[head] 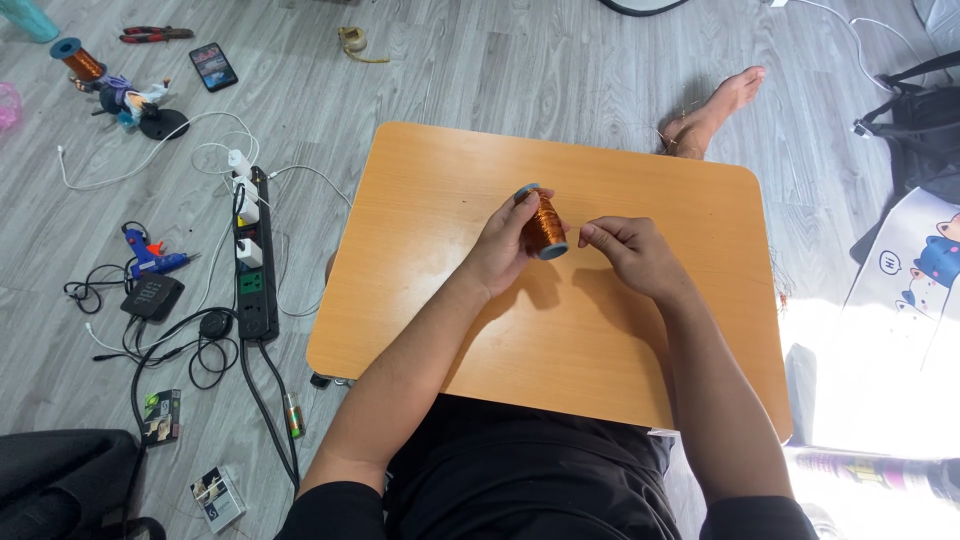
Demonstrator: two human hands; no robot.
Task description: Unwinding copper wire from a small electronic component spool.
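I see the floor on the far left littered: a second spool of copper wire (78, 60), red pliers (155, 34), a phone (213, 66), a blue glue gun (150, 257) and a black power strip (255, 262) with white plugs and cables. Next comes the low orange table (420, 300), set over the person's lap. The left hand (503, 247) is over the table's middle, wrapped around a spool of copper wire (544, 224) and holding it just off the top, fingers behind it and thumb toward the camera. Just beside the spool, the right hand (632, 252) is pinched shut, thumb and forefinger together at the spool's edge; I can't tell whether wire is between them. The hands are close but not touching. A bare foot (716, 106) shows beyond the table's far right corner, and a black bag (915, 125) sits at far right.
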